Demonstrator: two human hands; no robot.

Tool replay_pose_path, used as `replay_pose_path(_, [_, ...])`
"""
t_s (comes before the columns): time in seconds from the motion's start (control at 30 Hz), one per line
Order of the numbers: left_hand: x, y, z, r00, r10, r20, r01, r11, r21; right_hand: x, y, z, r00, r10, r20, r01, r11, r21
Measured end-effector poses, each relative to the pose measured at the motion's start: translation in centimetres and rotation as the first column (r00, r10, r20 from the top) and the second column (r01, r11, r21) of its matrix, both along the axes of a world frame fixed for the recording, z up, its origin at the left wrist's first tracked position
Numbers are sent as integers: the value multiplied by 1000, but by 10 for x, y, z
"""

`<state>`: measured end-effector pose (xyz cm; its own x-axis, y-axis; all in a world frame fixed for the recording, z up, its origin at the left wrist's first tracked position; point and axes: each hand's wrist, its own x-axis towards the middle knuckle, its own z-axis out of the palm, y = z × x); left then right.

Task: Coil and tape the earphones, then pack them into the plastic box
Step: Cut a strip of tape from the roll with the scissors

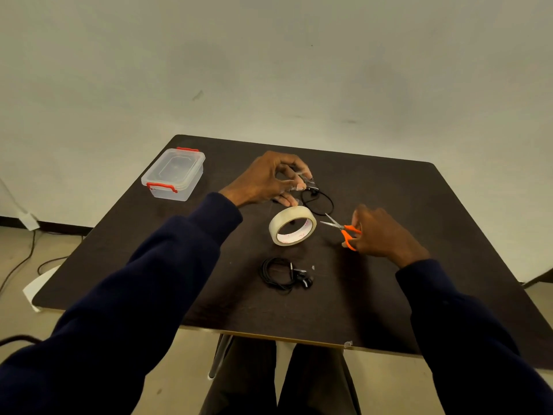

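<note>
My left hand [266, 182]: fingertips pinch a tape strip [305, 181] over the far earphones [318, 202], to bind them.
My right hand [381, 232]: curled round the scissors [344, 230], blades parted.
Tape roll [292, 225]: between my hands.
Near earphones [281, 274]: coiled.
Plastic box [175, 173]: far left, lid on.

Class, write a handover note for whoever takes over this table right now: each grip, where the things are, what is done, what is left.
Left grip pinches a tape strip over the far earphones, loosely looped beyond the tape roll.
Right grip holds the orange scissors, blades open, beside the roll.
Done: near earphones lie coiled at the front; taping unclear.
Plastic box sits shut, far left.
Left: tape the far pair, open box, pack both.
</note>
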<state>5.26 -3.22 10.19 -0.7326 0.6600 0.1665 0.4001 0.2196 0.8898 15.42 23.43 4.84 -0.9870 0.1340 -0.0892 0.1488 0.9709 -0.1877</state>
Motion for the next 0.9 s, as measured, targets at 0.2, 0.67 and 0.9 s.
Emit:
replay_pose_path(0.2, [3, -5, -5, 989, 8, -145, -13, 999, -36, -5, -5, -24, 990, -120, -78, 123, 992, 28])
replay_pose_path(0.67, [14, -5, -18, 988, 111, -109, -109, 994, 25, 2, -33, -18, 930, -90, -355, 34, 986, -160])
replay_pose_path(0.9, [19, -3, -22, 976, 163, -145, -156, 986, 56, 8, -101, 11, 795, -182, -579, -214, 809, -548])
